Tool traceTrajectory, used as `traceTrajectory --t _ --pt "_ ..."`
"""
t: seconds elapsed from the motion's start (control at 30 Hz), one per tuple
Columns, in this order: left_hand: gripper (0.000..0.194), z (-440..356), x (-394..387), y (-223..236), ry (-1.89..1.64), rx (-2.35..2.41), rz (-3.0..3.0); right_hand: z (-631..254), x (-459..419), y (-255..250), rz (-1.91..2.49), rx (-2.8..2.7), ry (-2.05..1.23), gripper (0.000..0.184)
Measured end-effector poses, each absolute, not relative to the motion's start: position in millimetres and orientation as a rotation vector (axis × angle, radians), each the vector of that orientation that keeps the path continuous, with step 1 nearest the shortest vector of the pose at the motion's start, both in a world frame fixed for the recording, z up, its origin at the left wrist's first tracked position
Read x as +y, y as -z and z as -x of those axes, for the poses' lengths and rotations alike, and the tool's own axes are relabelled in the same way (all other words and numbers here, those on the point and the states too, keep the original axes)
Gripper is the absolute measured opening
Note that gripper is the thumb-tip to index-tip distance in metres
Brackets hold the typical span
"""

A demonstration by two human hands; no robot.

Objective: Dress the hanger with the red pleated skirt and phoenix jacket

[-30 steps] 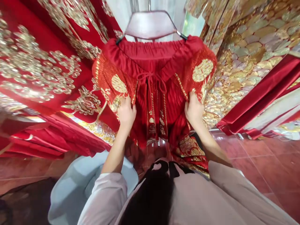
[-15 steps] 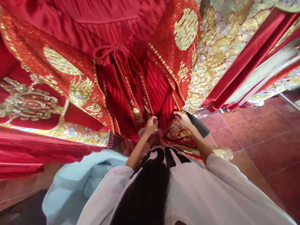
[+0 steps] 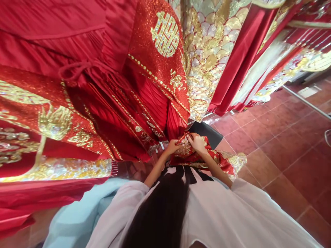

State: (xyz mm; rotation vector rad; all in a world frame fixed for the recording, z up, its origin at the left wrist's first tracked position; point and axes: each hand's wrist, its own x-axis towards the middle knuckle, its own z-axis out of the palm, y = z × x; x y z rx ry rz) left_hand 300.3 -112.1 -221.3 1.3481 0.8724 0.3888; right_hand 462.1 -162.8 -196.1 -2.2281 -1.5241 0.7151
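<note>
A red pleated skirt with gold embroidery (image 3: 144, 96) hangs in front of me, its panels falling towards the floor. Down at its lower hem, my left hand (image 3: 172, 147) and my right hand (image 3: 196, 142) sit close together, both closed on a bunched red-and-gold embroidered piece of fabric (image 3: 207, 156). That fabric spills down to the right over my lap and onto the tiles. A gold double-happiness emblem (image 3: 165, 33) shows on the skirt's right panel above my hands.
Other red and gold garments (image 3: 219, 51) hang to the right and left (image 3: 38, 137). A dark flat object (image 3: 208, 132) lies just behind my hands. Red floor tiles (image 3: 284, 148) spread to the right; a pale blue cushion-like shape (image 3: 77, 213) sits low left.
My hands dropped from the skirt's upper side panels to its lower hem and came together on the bunched fabric. The view tilted down and shifted right.
</note>
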Motion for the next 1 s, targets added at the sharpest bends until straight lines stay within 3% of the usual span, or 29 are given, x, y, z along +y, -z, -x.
traceTrajectory --t 0.13,0.3,0.47,0.57,0.7,0.8,0.93,1.0 --pt "0.033 -265 -104 167 -0.412 0.789 -1.695 -439 -175 156 2.171 -1.573 -0.605 0.045" --pt "0.034 -202 -118 73 -0.682 0.775 -2.887 -439 -144 92 1.735 -2.119 -0.807 0.062" --pt "0.036 -169 -161 10 -0.928 0.934 -3.293 -414 -70 42 1.000 -2.652 -0.867 0.049" --pt "0.029 -155 -183 -3 -1.061 1.002 -3.357 -370 -42 20 0.464 -2.895 -1.017 0.042" --pt "0.028 -122 -208 -5 -1.317 1.357 -3.256 -329 -31 -21 0.100 -3.022 -1.079 0.014" --pt "0.024 -95 -222 -4 -1.478 1.841 -2.940 -327 -31 -66 0.155 -2.867 -0.963 0.016" --pt "0.003 -84 -220 -6 -1.198 1.884 -2.462 -319 -52 -107 0.027 -2.740 -0.826 0.029" --pt "0.034 -94 -208 -2 -1.046 1.578 -2.303 -305 -69 -109 -0.009 -2.745 -0.767 0.029"
